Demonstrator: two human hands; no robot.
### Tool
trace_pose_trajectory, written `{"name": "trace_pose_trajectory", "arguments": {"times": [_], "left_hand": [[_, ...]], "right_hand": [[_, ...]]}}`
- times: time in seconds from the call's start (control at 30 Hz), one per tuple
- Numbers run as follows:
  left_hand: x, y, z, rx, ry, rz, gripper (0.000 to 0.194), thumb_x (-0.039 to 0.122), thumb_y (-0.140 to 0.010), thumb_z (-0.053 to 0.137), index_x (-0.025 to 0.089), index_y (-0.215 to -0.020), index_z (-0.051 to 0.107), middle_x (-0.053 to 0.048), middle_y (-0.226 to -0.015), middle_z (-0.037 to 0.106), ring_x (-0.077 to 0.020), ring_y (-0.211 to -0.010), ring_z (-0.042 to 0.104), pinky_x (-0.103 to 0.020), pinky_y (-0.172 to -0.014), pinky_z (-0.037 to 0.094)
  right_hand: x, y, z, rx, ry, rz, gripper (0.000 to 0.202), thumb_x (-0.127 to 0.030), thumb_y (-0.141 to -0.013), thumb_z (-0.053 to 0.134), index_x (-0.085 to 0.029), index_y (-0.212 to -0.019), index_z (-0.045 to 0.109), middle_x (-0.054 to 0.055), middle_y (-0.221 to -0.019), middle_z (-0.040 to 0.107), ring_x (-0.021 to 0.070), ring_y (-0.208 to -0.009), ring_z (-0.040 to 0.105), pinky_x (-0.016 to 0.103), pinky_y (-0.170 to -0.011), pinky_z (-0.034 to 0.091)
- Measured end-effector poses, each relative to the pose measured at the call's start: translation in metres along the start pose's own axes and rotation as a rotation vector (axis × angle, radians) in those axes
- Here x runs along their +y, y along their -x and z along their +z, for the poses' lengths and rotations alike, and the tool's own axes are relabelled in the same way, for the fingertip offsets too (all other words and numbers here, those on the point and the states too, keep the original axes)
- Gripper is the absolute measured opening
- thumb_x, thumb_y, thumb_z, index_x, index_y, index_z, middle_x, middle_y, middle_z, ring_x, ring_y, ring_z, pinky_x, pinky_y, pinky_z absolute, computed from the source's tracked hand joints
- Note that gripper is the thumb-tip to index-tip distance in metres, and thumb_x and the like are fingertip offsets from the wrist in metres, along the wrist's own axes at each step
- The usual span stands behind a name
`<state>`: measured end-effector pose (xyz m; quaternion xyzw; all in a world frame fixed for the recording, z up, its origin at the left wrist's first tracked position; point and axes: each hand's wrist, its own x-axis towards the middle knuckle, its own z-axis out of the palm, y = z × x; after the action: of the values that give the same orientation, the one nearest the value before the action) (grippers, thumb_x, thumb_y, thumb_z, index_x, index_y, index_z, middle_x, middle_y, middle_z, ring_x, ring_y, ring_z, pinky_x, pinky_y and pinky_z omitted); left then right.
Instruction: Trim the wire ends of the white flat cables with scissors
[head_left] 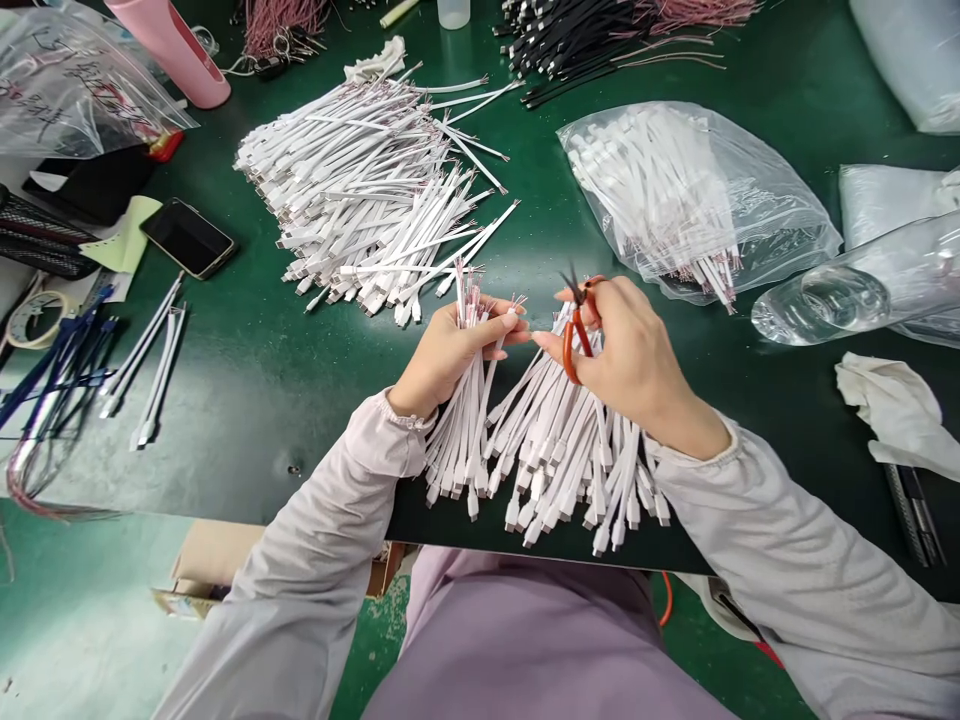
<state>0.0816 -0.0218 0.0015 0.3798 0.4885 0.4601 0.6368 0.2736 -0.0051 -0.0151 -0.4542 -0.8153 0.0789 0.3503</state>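
My left hand point(465, 338) is closed around a bundle of short white USB cables point(466, 420), their stripped pinkish wire ends sticking up above the fingers. One cable end is pinched apart from the others between thumb and forefinger. My right hand point(626, 350) holds small orange-handled scissors or snips point(576, 340), dark blades pointing up and away. Its thumb and a fingertip are close to the pinched wire end. Beneath the right hand a fan of white cables point(562, 450) lies at the table's front edge, plugs toward me.
A large pile of white cables point(375, 180) lies ahead on the green table point(262, 390). A plastic bag of cables point(697, 200) and a clear bottle point(847, 290) are to the right. At left are a phone point(187, 237), loose cables point(159, 370) and a tape roll point(37, 318).
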Motion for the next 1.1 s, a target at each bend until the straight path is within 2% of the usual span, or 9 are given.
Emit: {"name": "trace_pose_trajectory", "arguments": {"times": [0.13,0.33,0.5,0.67,1.1], "left_hand": [[0.0,0.001,0.001,-0.016,0.02,-0.009,0.018,0.025,-0.08,0.074,0.012,-0.081,0.062,-0.002,-0.08,0.068,-0.013,-0.081,0.069,-0.021,-0.075,0.052],[-0.001,0.0,0.002,0.004,-0.012,0.017,0.02,0.028,-0.08,0.074,0.013,-0.087,0.063,-0.001,-0.075,0.065,-0.0133,-0.077,0.069,-0.026,-0.077,0.056],[-0.001,0.001,0.004,0.024,-0.061,0.018,0.019,0.029,-0.082,0.073,0.014,-0.089,0.064,0.001,-0.07,0.063,-0.0125,-0.074,0.068,-0.025,-0.073,0.057],[0.0,0.002,0.006,0.02,-0.091,0.018,0.018,0.028,-0.083,0.072,0.013,-0.089,0.064,0.0,-0.07,0.064,-0.0121,-0.07,0.069,-0.024,-0.07,0.057],[-0.002,0.001,0.005,0.005,-0.081,0.034,0.022,0.031,-0.08,0.076,0.013,-0.087,0.064,0.0,-0.069,0.064,-0.0135,-0.071,0.07,-0.023,-0.068,0.057]], "right_hand": [[0.006,-0.004,-0.014,-0.184,0.094,0.027,0.006,-0.023,-0.083,0.062,-0.02,-0.087,0.064,0.005,-0.08,0.058,0.0205,-0.07,0.058,0.031,-0.062,0.042],[0.006,-0.007,-0.023,-0.332,0.104,0.048,0.01,-0.02,-0.083,0.055,-0.019,-0.077,0.063,0.002,-0.071,0.055,0.0157,-0.061,0.051,0.028,-0.057,0.035],[0.006,-0.009,-0.023,-0.37,0.077,0.051,0.009,-0.019,-0.081,0.055,-0.019,-0.073,0.06,0.001,-0.069,0.054,0.014,-0.059,0.047,0.027,-0.057,0.033],[0.006,-0.01,-0.024,-0.385,0.068,0.052,0.016,-0.017,-0.08,0.055,-0.019,-0.064,0.051,0.0,-0.065,0.051,0.0126,-0.056,0.042,0.026,-0.056,0.029],[0.006,-0.012,-0.028,-0.417,0.075,0.018,0.021,-0.018,-0.079,0.055,-0.02,-0.061,0.043,-0.002,-0.059,0.046,0.0111,-0.052,0.038,0.026,-0.053,0.026]]}}
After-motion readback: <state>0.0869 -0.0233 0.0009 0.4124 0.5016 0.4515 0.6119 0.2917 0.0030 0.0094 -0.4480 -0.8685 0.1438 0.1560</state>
